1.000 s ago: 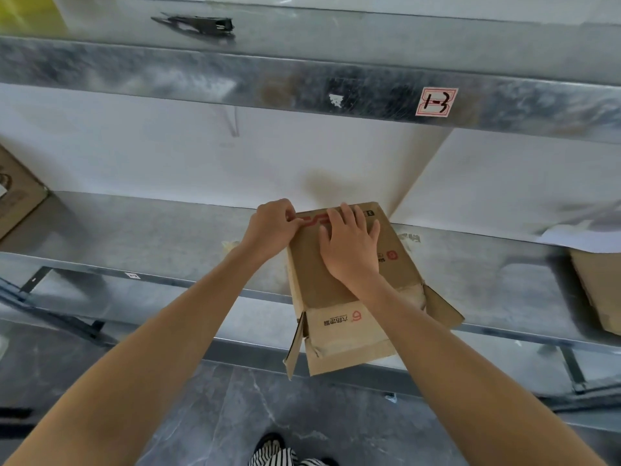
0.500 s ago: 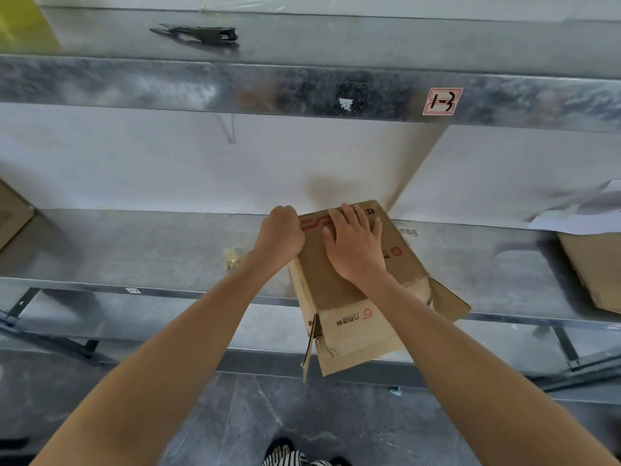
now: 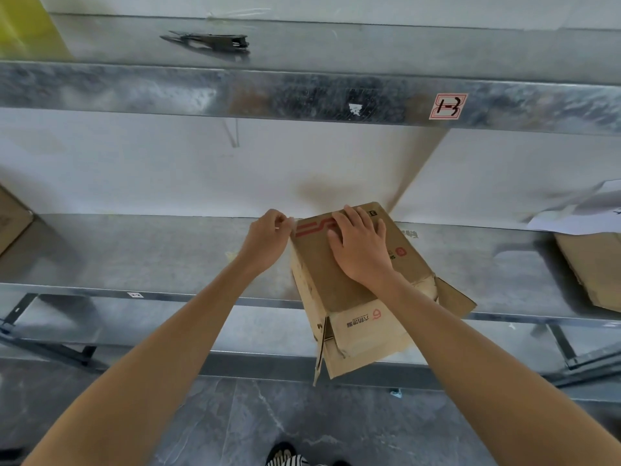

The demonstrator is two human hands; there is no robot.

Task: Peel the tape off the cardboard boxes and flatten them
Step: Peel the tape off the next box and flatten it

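Observation:
A brown cardboard box [image 3: 329, 280] with red print lies on the metal shelf [image 3: 151, 253], its near end hanging over the shelf's front edge with flaps loose. My right hand [image 3: 361, 247] lies flat on the box's top face, fingers spread and straight. At the box's far left corner my left hand [image 3: 268, 238] has curled fingers that pinch a strip of clear tape [image 3: 291, 223] coming off the edge.
An upper shelf [image 3: 302, 95] carries a black tool [image 3: 215, 42] and a tag marked 1-3 [image 3: 448, 105]. More cardboard [image 3: 591, 267] lies at the right under white paper [image 3: 581, 213], and another box [image 3: 11, 216] sits at the far left. Grey floor lies below.
My left hand has drawn slightly left, away from the box's corner, with the tape between its fingers. The right hand stays flat on the box.

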